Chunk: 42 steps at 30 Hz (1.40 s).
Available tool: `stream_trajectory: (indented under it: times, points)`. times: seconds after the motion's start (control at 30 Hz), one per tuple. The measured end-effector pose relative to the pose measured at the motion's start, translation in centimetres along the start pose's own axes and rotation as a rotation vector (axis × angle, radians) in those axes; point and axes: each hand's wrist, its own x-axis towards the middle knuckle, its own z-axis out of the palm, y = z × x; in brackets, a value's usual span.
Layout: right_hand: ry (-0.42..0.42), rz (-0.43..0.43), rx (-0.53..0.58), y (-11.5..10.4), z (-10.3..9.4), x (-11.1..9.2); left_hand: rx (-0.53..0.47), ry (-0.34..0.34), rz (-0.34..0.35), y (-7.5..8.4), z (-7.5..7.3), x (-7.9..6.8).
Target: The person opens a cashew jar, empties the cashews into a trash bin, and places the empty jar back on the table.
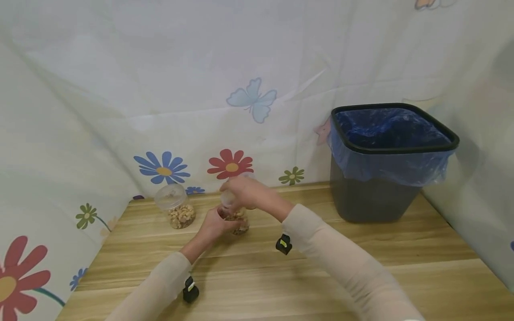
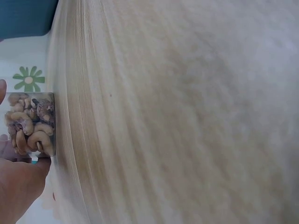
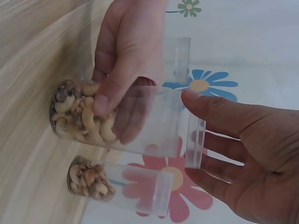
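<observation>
Just below the right hand (image 3: 261,158) and its gripped lid (image 3: 194,144), nut jar (image 3: 96,126) in grasp of left hand (image 3: 133,51)

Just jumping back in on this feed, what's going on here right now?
A person is working on a clear jar of nuts at the table. The left hand grips the jar, while the right hand holds a clear lid at its mouth; whether it is going on or coming off, I can't tell. Another nut jar stands to the left, a third container is beyond the hands, and a lined bin stands at the right.
</observation>
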Motion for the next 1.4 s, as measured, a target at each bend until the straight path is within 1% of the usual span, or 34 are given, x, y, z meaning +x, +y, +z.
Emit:
stream_trajectory:
  times: [0.2, 0.3, 0.4, 0.53, 0.67, 0.73, 0.93, 1.0, 1.07, 1.27, 1.4]
  points:
    - [0.023, 0.002, -0.007, 0.8, -0.6, -0.5, 0.013, 0.017, -0.001, 0.2, 0.0, -0.1]
    - [0.021, 0.016, 0.015, 1.2, -0.6, -1.1, 0.023, 0.021, 0.008, 0.1, 0.1, 0.0]
    - [0.023, 0.03, 0.043, 1.7, -0.6, -1.8, 0.013, 0.009, 0.018, -0.1, 0.1, 0.2]
    - [0.044, 0.029, 0.084, 2.5, -0.3, -2.7, -0.039, -0.024, 0.033, -0.3, 0.1, 0.4]
    - [0.045, 0.041, 0.111, 3.3, 0.1, -3.5, -0.08, -0.051, 0.029, -0.2, 0.1, 0.4]
    - [0.042, 0.053, 0.124, 3.7, 0.3, -3.8, -0.083, -0.058, 0.021, 0.2, 0.1, 0.3]
    - [0.055, 0.081, 0.165, 5.0, 1.1, -4.7, -0.043, -0.057, 0.007, 2.6, -0.2, -1.1]
    - [0.057, 0.092, 0.193, 5.3, 1.3, -5.0, -0.026, -0.05, 0.011, 2.9, -0.1, -1.2]
    - [0.064, 0.105, 0.219, 5.6, 1.5, -5.3, -0.022, -0.043, 0.013, 2.5, -0.1, -1.0]
    - [0.062, 0.151, 0.244, 6.7, 2.3, -5.8, -0.036, -0.026, 0.026, 0.2, 0.3, 0.3]
    - [0.057, 0.146, 0.234, 7.5, 3.1, -5.9, -0.044, -0.016, 0.021, -0.2, 0.3, 0.4]
